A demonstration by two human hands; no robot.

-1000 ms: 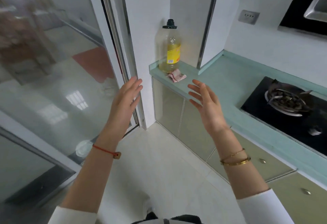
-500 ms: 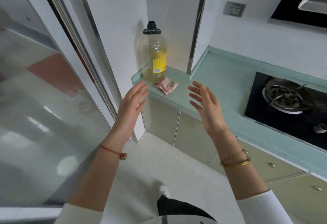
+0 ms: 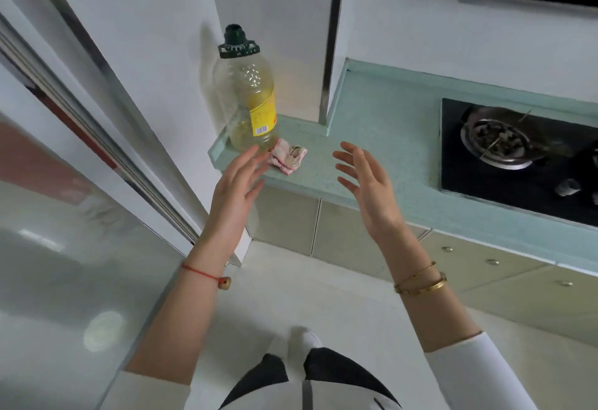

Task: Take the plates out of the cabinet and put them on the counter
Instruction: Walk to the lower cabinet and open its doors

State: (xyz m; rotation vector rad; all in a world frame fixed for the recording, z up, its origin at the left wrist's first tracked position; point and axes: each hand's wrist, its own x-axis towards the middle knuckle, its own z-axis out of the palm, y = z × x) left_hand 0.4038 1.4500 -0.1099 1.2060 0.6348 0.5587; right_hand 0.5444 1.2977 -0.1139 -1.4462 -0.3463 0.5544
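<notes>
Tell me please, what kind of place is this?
Most likely a home kitchen: a gas stove set into a green counter, an oil bottle standing on the counter, and closed cabinets below.

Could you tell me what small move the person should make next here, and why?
Probably lower a hand to open one of the cabinet doors under the counter. Both the left hand and the right hand are open and empty, the doors in view are shut, and no plates are visible yet.
</notes>
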